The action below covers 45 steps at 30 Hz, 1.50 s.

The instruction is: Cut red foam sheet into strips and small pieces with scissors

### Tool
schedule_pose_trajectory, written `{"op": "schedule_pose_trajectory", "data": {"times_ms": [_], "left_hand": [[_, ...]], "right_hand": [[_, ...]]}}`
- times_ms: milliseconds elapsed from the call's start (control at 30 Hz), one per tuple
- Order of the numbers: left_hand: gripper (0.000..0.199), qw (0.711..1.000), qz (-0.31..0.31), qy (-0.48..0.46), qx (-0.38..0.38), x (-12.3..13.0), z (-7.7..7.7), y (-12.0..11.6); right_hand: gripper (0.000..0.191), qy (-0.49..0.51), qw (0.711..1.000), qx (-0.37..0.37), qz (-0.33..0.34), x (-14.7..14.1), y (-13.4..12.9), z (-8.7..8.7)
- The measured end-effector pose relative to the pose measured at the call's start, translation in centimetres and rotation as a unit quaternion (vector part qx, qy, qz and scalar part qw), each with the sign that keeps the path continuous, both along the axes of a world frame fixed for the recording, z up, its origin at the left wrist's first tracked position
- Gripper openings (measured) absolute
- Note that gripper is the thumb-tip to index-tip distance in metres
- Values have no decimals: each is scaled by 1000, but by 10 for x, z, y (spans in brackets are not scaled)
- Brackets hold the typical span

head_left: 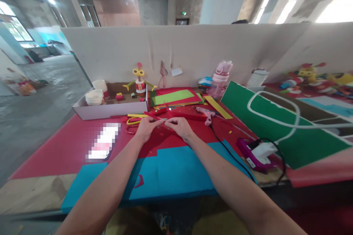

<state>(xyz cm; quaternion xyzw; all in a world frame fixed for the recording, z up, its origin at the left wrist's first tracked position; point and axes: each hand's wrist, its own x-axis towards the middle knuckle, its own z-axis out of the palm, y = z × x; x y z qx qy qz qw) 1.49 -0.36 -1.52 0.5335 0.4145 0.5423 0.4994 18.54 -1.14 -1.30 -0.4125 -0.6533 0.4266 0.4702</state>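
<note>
My left hand [146,128] and my right hand [180,126] meet over the red table covering, with thumbs and fingertips pinched close together. A thin red paper strip [150,115] runs from the left fingers toward the meeting point. Both hands seem to grip it, though its end is too small to make out. Beside my left hand lie yellow looped handles [133,120], apparently of scissors, and a red loop [131,129]. A pink glue gun [207,114] rests past my right hand, its black cord trailing toward me.
At left are a glowing phone [106,141] and a shallow box [110,111] holding paper cups and a yellow-eyed figure [140,82]. Coloured paper [173,97] is stacked behind. A purple power strip [255,156] and green board [270,125] stand right. Blue sheets [182,172] line the front edge.
</note>
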Motion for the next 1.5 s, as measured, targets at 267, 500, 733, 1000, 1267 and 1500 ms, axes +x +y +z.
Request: {"op": "schedule_pose_trajectory", "data": {"times_ms": [267, 500, 733, 1000, 1267, 1500], "left_hand": [[26, 993, 38, -108, -19, -21, 12, 6], [24, 981, 110, -157, 12, -35, 18, 10], [28, 997, -6, -69, -22, -4, 4, 4], [32, 997, 47, -50, -38, -7, 2, 3], [32, 993, 70, -85, -36, -11, 6, 5], [31, 994, 70, -82, -34, -13, 5, 7]], "right_hand": [[27, 0, 999, -50, -1, 3, 0, 1], [26, 26, 998, -50, -5, 1, -2, 1], [28, 31, 999, -2, -25, -3, 1, -4], [25, -67, 994, 86, -27, -2, -4, 0], [25, -105, 985, 123, -59, 2, -6, 5], [24, -124, 978, 152, -66, 3, -3, 1]]}}
